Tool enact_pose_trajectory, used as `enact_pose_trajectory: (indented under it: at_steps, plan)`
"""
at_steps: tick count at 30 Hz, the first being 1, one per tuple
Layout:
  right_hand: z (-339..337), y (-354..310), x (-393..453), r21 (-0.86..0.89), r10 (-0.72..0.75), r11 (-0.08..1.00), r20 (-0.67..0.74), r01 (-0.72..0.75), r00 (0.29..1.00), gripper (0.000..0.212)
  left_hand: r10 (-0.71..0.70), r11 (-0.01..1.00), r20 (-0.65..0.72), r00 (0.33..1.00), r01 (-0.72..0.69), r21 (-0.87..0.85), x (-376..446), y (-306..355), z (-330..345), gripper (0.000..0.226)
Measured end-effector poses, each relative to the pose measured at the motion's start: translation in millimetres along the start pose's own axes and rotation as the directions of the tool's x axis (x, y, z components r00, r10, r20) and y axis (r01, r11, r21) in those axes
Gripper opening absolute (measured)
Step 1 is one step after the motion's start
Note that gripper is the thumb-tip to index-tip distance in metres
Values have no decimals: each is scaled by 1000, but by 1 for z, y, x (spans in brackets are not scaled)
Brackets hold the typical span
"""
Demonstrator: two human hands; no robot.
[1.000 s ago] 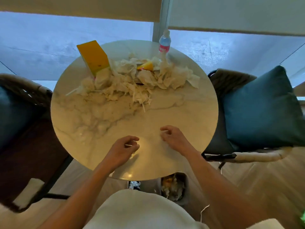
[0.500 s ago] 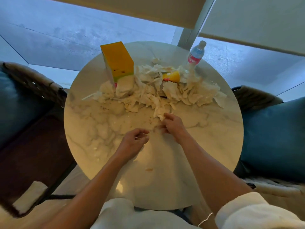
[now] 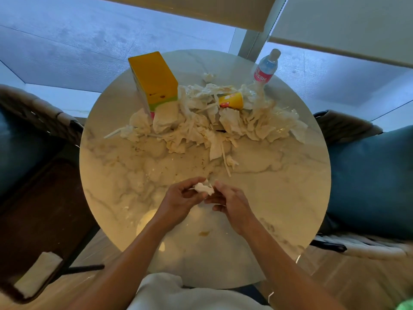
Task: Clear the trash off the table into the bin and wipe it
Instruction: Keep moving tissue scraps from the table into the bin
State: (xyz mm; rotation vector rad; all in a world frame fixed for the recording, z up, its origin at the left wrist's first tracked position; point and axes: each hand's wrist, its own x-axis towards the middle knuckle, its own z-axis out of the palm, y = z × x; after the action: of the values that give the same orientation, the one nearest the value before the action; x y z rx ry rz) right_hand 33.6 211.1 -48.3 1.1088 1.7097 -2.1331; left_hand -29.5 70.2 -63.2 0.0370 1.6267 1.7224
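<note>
You face a round tabletop of cream marble with grey-brown veining and small brown specks near its middle. The heap of crumpled tissues is off-white with tan stains. Left of the heap stands a yellow box with a green and pink lower band. Within the heap lies a yellow cup with red marks. Right of the heap, a clear bottle carries a pink label with white lettering. Right of the tabletop, a cushion is teal.

Head camera looks steeply down onto table.
</note>
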Motion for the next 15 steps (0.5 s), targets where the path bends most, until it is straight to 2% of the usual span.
enact_pose_trajectory:
  at_steps: [3,5,7,8,10,12,15]
  plan:
    - [4,-7,7,-101,-18,995,61,25,998,32,0,1000,-100,995,0,-2,-1,-4,-3,22]
    - [5,-15,21,-263,-106,959,16,106,994,27,-15,1000,-177,984,14,-6,1,-7,-6,19]
    - [6,-23,43,-462,-260,862,-53,207,964,18,-28,1000,-221,975,27,-7,2,-8,-10,17]
    - [7,-27,54,-566,-314,790,-48,233,948,22,-33,999,-234,972,34,-3,2,-9,-11,17]
    - [8,-33,75,-745,-330,623,26,239,944,36,-31,999,-247,968,36,14,2,-9,-14,14]
    - [9,-38,90,-844,-296,494,63,209,953,45,-13,999,-247,969,22,36,0,-8,-15,14]
    - [5,-44,97,-848,-352,492,15,198,936,44,-8,1000,-263,965,14,20,-1,-6,-14,13]
